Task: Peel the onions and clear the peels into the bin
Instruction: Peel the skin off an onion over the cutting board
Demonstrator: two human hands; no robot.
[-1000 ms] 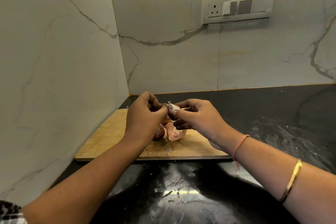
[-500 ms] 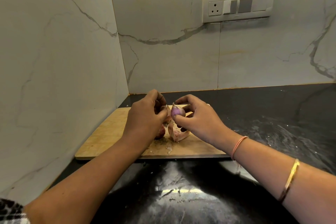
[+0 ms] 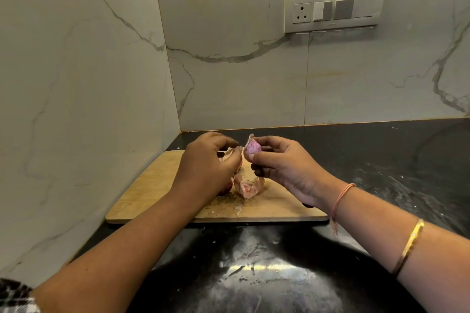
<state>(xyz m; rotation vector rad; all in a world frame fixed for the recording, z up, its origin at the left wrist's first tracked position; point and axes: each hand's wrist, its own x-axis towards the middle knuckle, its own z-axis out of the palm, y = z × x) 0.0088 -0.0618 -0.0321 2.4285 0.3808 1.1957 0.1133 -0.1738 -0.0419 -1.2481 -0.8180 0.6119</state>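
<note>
Right hand pinches smooth purple onion | left hand perhaps pinching papery peel

**Black table, one board w/ peel litter**

Table: glossy black stone w/ grey-white mottling, set into the corner btwn two marble walls. A bright light reflection shows on its near part.

Directly on it: a pale wooden cutting board, rounded corners, lying flat, its left end close to the left wall.

On the board, approx centre: a heap of pinkish onion peels. A dark red onion sits just left of the heap, mostly hidden. Small peel scraps lie nearer the board's front edge.
</note>
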